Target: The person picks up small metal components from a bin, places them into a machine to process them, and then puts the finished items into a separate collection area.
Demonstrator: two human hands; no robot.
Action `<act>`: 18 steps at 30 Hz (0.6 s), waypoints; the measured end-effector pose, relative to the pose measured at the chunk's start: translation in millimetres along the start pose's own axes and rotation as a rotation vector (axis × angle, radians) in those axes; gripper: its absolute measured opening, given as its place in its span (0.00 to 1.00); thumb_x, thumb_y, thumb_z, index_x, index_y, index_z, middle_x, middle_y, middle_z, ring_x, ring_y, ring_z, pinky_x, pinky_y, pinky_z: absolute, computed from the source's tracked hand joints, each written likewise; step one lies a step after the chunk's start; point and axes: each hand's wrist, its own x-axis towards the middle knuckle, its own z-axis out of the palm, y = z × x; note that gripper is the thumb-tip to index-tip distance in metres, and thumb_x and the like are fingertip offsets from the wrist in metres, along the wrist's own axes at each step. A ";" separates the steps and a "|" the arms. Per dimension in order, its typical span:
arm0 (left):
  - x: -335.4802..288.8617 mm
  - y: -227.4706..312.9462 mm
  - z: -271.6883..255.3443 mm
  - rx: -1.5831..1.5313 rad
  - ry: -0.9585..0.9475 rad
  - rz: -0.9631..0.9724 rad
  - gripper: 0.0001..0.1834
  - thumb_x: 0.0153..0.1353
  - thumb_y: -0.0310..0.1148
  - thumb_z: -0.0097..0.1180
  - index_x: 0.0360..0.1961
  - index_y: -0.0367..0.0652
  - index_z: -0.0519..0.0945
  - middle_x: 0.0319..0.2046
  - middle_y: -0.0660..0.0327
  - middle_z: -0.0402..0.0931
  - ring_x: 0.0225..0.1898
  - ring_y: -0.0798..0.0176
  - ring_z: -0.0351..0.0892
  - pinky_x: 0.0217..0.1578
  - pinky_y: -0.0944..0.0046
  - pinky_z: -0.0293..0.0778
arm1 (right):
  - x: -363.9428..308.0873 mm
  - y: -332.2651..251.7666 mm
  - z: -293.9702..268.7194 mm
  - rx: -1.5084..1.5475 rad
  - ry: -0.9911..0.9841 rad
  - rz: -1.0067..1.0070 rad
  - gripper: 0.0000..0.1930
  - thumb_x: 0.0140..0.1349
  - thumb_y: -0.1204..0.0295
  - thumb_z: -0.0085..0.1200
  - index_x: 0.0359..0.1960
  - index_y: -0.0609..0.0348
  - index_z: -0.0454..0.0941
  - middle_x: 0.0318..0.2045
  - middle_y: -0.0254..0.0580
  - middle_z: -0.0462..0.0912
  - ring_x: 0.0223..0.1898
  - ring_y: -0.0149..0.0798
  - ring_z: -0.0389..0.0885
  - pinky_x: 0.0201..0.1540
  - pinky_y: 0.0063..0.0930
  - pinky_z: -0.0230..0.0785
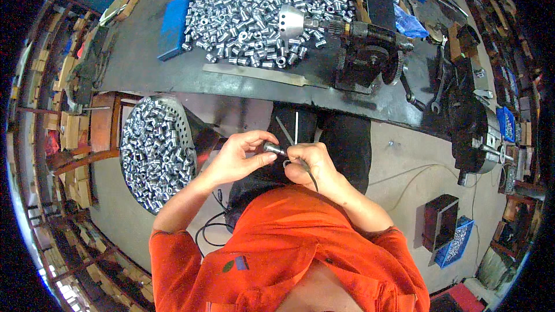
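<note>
In front of my lap, my left hand (247, 155) pinches a small shiny metal bushing (274, 149) between thumb and fingers. My right hand (312, 163) is closed right beside it, its fingertips at the bushing's end. A slim dark tool (311, 179) sticks out from under the right fist; its working end is hidden by the fingers, so its exact kind cannot be told. Beyond the hands, a thin pale rod (296, 126) shows against my dark trousers; whether it belongs to the held tool is unclear.
A large heap of similar metal bushings (248, 17) lies on the dark workbench (231, 84), beside a blue block (173, 26). A flat file (254, 73) lies along the front edge. A geared machine (370, 52) stands right. A perforated metal basket (180, 124) holds bushings at left.
</note>
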 end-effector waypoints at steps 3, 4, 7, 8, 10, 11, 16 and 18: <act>0.5 -0.6 0.0 -0.103 -0.025 -0.070 0.09 0.56 0.23 0.58 0.39 0.36 0.75 0.30 0.63 0.77 0.33 0.72 0.76 0.34 0.72 0.73 | -0.7 3.8 4.1 0.092 -0.011 0.039 0.13 0.42 0.75 0.55 0.14 0.60 0.61 0.11 0.45 0.61 0.12 0.46 0.64 0.17 0.34 0.56; 0.8 -3.3 -2.5 -0.084 -0.008 -0.031 0.09 0.56 0.23 0.58 0.39 0.36 0.76 0.31 0.64 0.77 0.32 0.73 0.76 0.34 0.73 0.73 | -2.8 4.5 4.0 0.150 -0.026 0.094 0.13 0.43 0.75 0.55 0.14 0.60 0.60 0.11 0.44 0.60 0.12 0.44 0.62 0.17 0.33 0.55; 3.9 -1.9 -14.6 0.319 0.184 0.181 0.09 0.50 0.23 0.59 0.35 0.36 0.77 0.29 0.65 0.76 0.27 0.75 0.74 0.28 0.73 0.71 | -12.6 15.7 -1.1 0.146 0.001 0.052 0.15 0.44 0.74 0.55 0.14 0.59 0.58 0.11 0.42 0.58 0.12 0.39 0.59 0.17 0.30 0.52; 7.6 -6.9 -20.5 0.457 0.303 0.217 0.10 0.45 0.23 0.59 0.32 0.38 0.77 0.25 0.62 0.74 0.22 0.72 0.73 0.24 0.70 0.69 | -15.4 18.6 -3.7 0.116 0.022 0.004 0.15 0.44 0.73 0.55 0.14 0.59 0.58 0.11 0.41 0.57 0.13 0.37 0.58 0.17 0.30 0.51; 10.6 -7.8 -31.1 0.720 0.406 0.252 0.12 0.40 0.23 0.59 0.31 0.39 0.77 0.22 0.62 0.71 0.20 0.68 0.70 0.23 0.69 0.67 | -18.4 1.3 -15.1 0.147 -0.005 -0.032 0.16 0.43 0.69 0.55 0.13 0.57 0.58 0.13 0.39 0.60 0.13 0.39 0.59 0.17 0.31 0.50; 11.0 -10.9 -34.1 0.743 0.423 0.246 0.12 0.39 0.23 0.59 0.30 0.38 0.77 0.21 0.61 0.70 0.19 0.66 0.69 0.22 0.68 0.66 | -20.6 -3.2 -15.6 0.167 -0.011 -0.093 0.16 0.43 0.70 0.55 0.13 0.58 0.57 0.12 0.39 0.60 0.13 0.40 0.60 0.17 0.32 0.50; 12.3 -18.6 -33.7 0.802 0.440 0.250 0.12 0.36 0.24 0.57 0.28 0.43 0.77 0.19 0.60 0.65 0.19 0.58 0.69 0.21 0.59 0.66 | -18.3 -17.6 -14.0 0.238 -0.042 -0.298 0.16 0.41 0.72 0.54 0.12 0.57 0.56 0.12 0.38 0.58 0.13 0.43 0.60 0.16 0.36 0.47; 13.0 -17.6 -31.9 0.828 0.425 0.294 0.12 0.36 0.24 0.57 0.28 0.43 0.77 0.20 0.60 0.66 0.21 0.55 0.71 0.22 0.58 0.67 | -14.7 -17.0 -11.5 0.261 -0.053 -0.285 0.15 0.41 0.73 0.53 0.12 0.57 0.56 0.12 0.38 0.57 0.12 0.40 0.59 0.16 0.34 0.47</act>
